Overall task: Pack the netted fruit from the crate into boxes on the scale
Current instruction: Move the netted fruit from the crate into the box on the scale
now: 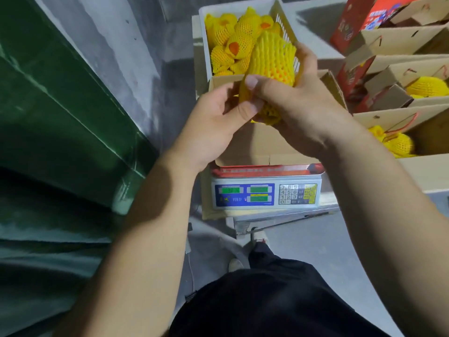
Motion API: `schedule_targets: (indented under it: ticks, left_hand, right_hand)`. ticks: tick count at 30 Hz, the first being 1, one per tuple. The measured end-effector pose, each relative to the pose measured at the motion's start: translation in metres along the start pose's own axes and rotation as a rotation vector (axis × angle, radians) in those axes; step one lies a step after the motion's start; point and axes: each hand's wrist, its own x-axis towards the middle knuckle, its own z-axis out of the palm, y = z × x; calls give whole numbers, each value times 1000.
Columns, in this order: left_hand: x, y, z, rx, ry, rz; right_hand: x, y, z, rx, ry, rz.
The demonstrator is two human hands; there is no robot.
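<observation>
Much of the cardboard box (pixel 257 142) sitting on the scale (pixel 266 194) is hidden behind the two hands, so its inside cannot be checked for fruit; only its near wall, a folded flap and a red printed strip along its front edge show, and the writing on that strip is too blurred to read. The scale's three green displays are lit but their digits are illegible, while the keypad on its right half shows the numerals 0 to 9 clearly enough. Above the scale, the netted fruit (pixel 271 62) is held in the air over the box — its long axis runs roughly away from the person, the far end tilted up towards the crate (pixel 286 25), the near end buried between the palms. The right hand (pixel 298 105) curls round the fruit from the right side, thumb laid across the yellow foam net; the left hand (pixel 216 122) pinches the net's loose near end between thumb and fingers. Beyond the scale, the white crate holds more yellow-netted fruit, orange skin showing through some open ends. To the right of the scale, open boxes (pixel 401 76) with red printed sides are cut off by the frame edge, some with netted fruit inside; their lettering is unreadable.
</observation>
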Motion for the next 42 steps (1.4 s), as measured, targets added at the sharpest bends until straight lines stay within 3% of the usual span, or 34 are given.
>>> schedule_targets:
  ticks: [11, 20, 26, 29, 32, 35, 42]
  left_hand:
    - [-11, 4, -6, -4, 148, 135]
    - [-10, 9, -3, -55, 119, 138]
    - [-2, -6, -20, 226, 215, -61]
    - [6, -12, -26, 410, 254, -156]
    - [23, -13, -29, 717, 123, -231]
    - [34, -13, -33, 774, -1, -274]
    - [28, -11, -31, 858, 42, -148]
  right_hand:
    - [-7, -7, -6, -50, -190, 4]
    - [-9, -6, -7, -127, -101, -18]
    - [18, -4, -7, -681, 58, -296]
    - [42, 2, 11, -1045, -93, -155]
    - [51, 16, 31, -1347, -258, -23]
    - [49, 27, 40, -1356, -236, -48]
    - [41, 23, 39, -1339, -187, -143]
